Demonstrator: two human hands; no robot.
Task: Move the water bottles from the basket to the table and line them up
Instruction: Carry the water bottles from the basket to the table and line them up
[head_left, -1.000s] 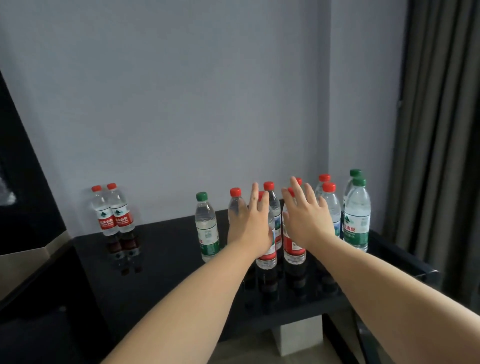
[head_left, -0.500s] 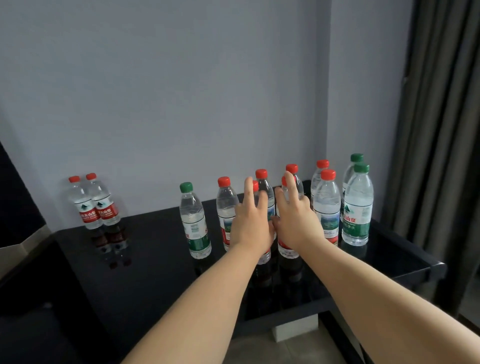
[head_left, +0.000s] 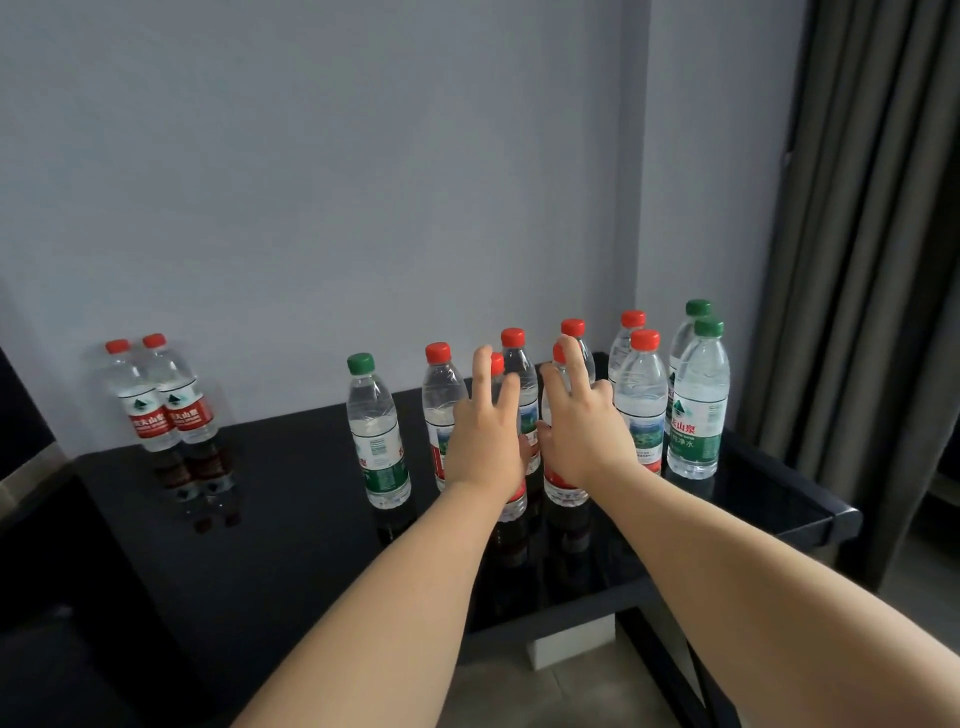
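Several clear water bottles with red or green caps stand upright on a glossy black table (head_left: 291, 519). My left hand (head_left: 485, 441) lies flat against the near side of a red-capped bottle (head_left: 514, 501), fingers pointing up and apart. Close beside it, my right hand (head_left: 582, 431) rests the same way on another red-capped bottle (head_left: 563, 486). Neither hand is closed around its bottle. A green-capped bottle (head_left: 376, 436) and a red-capped bottle (head_left: 441, 405) stand to the left of my hands. More bottles stand behind them. No basket is in view.
Two red-capped bottles (head_left: 156, 405) stand together at the table's far left by the wall. A red-capped bottle (head_left: 641, 410) and two green-capped ones (head_left: 698, 410) crowd the right end. A dark curtain (head_left: 872, 260) hangs on the right. The table's front edge is near my forearms.
Both hands have drawn closer together and settled lower against the two front bottles. The view has shifted slightly, and the bottles sit a little higher and further left in frame.
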